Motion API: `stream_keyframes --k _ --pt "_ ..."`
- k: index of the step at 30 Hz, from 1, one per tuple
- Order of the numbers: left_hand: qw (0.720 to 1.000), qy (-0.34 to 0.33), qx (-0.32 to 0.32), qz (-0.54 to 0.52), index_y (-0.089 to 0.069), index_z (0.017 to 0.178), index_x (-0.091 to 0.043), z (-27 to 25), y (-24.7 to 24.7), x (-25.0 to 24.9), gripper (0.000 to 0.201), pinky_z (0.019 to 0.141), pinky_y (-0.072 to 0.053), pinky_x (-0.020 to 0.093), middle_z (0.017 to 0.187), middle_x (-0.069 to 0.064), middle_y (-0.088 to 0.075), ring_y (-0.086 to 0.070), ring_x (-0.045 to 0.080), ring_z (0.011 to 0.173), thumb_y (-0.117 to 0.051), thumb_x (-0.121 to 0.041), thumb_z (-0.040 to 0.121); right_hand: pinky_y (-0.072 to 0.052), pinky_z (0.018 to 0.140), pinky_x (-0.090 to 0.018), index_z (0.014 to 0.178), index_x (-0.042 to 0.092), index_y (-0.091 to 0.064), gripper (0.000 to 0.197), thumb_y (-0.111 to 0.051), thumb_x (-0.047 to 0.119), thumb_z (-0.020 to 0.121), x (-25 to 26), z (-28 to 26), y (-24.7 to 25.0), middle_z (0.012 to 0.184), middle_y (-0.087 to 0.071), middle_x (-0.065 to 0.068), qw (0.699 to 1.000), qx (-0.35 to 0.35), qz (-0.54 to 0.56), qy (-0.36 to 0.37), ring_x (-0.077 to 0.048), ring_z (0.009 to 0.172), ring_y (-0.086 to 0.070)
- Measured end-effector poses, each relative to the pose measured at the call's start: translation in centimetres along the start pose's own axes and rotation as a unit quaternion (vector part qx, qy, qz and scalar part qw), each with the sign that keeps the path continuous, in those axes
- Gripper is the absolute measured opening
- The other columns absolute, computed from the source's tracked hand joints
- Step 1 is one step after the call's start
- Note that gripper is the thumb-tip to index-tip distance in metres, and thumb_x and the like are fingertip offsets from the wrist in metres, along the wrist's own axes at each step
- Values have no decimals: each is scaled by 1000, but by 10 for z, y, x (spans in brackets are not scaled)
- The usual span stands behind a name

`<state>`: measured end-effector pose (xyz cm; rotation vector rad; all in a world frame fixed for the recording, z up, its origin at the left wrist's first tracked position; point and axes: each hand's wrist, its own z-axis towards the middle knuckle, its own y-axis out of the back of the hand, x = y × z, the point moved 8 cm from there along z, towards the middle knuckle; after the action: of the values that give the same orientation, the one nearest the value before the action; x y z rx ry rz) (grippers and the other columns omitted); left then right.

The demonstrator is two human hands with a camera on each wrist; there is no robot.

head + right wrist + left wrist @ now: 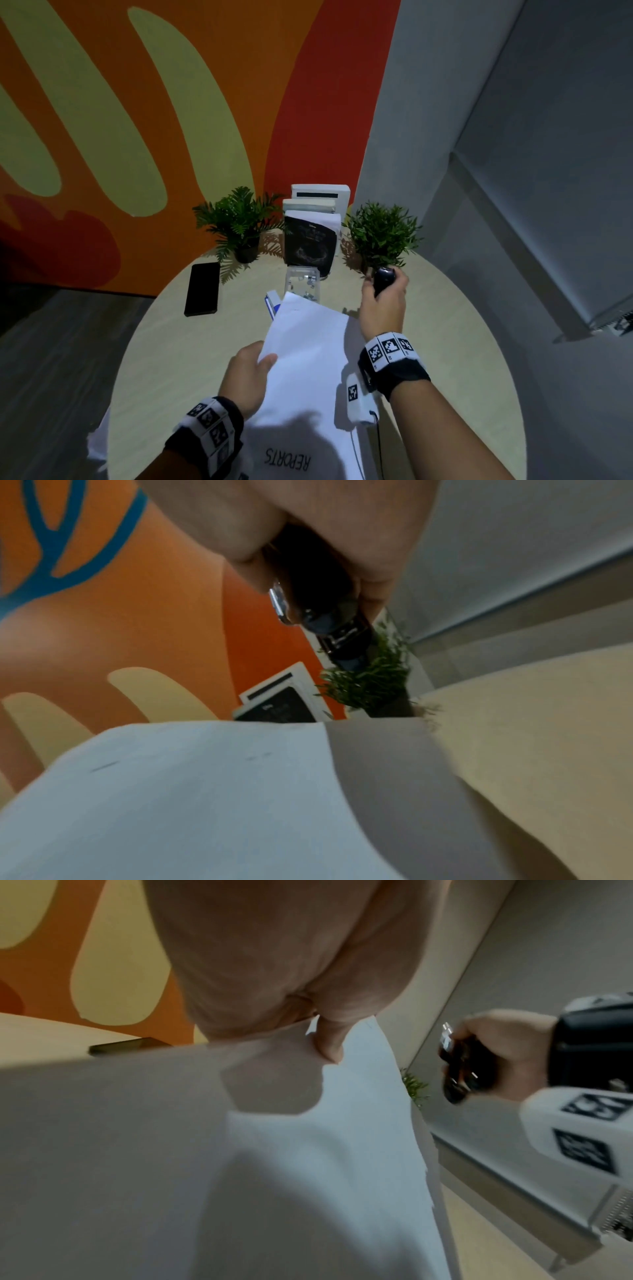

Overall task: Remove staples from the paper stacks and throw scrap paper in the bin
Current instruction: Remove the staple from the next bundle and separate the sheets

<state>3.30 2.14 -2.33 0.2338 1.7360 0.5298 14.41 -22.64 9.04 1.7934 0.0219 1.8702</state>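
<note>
A white paper stack [305, 346] is lifted off the round table, tilted toward the far side. My left hand [250, 371] pinches its left edge, thumb on top [329, 1047]. In the right wrist view a short staple mark [104, 766] shows near the stack's [192, 791] top edge. My right hand [385, 301] is raised to the right of the stack and grips a black staple remover [383, 279], which also shows with metal jaws in the wrist views [459, 1066] [329, 615]. Another sheet printed REPORTS [289, 460] lies under the stack.
A clear plastic box [303, 282] holding small metal bits stands beyond the paper, with a blue-white stapler [272, 301] beside it. A black phone [202, 289] lies at left. Two potted plants [239, 222] [380, 234] and upright books [311, 236] line the table's [171, 342] far edge.
</note>
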Motion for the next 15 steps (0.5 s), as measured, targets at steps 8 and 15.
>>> stream_keyframes --k 8,15 --pt "999 36 -29 -27 -73 113 -21 -6 11 18 23 93 -53 33 109 -11 -75 -69 12 103 -53 -16 101 -50 76 -32 110 8 -65 29 -66 25 87 -144 -24 6 104 -67 -17 941 133 -295 -96 -33 95 -64" --pt "999 25 -14 -30 -71 119 -20 -10 6 8 25 96 -50 30 115 -11 -73 -67 11 108 -52 -16 102 -53 68 -29 102 12 -66 24 -61 33 89 -183 -57 9 99 -69 -10 857 230 -451 -92 -27 88 -67"
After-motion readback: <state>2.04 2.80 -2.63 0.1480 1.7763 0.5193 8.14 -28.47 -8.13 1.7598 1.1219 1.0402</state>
